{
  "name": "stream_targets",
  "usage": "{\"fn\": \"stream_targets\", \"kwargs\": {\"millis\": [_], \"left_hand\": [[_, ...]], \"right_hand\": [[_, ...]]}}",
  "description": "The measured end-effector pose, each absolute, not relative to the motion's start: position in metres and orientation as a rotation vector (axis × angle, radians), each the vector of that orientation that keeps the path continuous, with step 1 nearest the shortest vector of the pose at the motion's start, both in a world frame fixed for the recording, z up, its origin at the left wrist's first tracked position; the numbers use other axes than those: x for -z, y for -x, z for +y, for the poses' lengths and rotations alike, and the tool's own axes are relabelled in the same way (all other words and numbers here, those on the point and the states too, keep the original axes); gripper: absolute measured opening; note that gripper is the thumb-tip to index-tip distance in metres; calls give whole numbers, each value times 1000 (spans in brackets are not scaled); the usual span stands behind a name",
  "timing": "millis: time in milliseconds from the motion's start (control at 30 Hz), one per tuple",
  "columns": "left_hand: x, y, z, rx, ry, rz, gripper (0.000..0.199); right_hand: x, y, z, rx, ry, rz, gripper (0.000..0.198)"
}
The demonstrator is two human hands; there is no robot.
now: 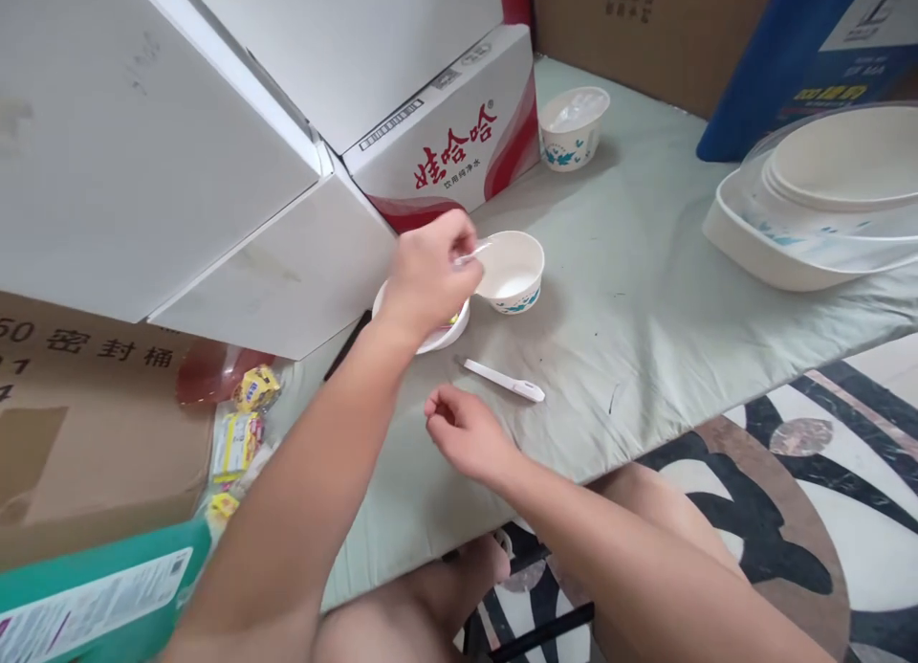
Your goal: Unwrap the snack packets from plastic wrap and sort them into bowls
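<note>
My left hand [434, 276] reaches over a white bowl [457, 336] and partly hides it. Pinched in its fingers is a thin, translucent strip of plastic [473, 254], slightly blurred, at the rim of a paper bowl [513, 266] with a blue leaf print. Something small and yellow-green shows inside the hidden bowl. My right hand [469, 433] hovers low over the cloth with its fingers curled in and nothing visible in them. Just beyond it lies a white utility knife [504, 381], apart from the hand.
Another printed paper bowl [574, 132] with clear plastic in it stands farther back. White cartons [445, 137] wall off the left. Stacked bowls [810, 232] and a blue container [796, 70] occupy the right. Yellow snack packets [240, 443] lie at left on the cloth-covered table [645, 319].
</note>
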State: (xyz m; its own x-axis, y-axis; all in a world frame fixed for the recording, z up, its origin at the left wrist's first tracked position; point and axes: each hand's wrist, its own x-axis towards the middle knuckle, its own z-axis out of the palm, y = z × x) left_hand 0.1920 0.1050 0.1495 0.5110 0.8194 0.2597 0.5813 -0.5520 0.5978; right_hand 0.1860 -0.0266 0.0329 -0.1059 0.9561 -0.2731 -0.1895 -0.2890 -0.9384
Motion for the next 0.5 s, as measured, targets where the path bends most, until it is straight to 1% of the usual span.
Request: {"fn": "stream_targets", "kwargs": {"millis": [67, 167, 233, 300, 400, 500], "left_hand": [[-138, -229, 124, -515, -2348, 1167, 32], [-105, -263, 143, -359, -2218, 1276, 40], [-85, -274, 152, -236, -2065, 1342, 39], [-74, -281, 159, -36, -1901, 1394, 30], [-84, -286, 163, 156, -1749, 1421, 16], [-123, -277, 152, 9, -1840, 1361, 14]], "right_hand": [[-35, -186, -26, -1589, 1223, -980, 10], [-35, -187, -25, -1568, 1225, -1010, 11], [-35, -189, -25, -1520, 1230, -1046, 10], [-34, -191, -25, -1488, 1231, -1072, 9], [-33, -195, -26, -1516, 1236, -1036, 9], [-34, -201, -26, -1569, 1241, -966, 10]]}}
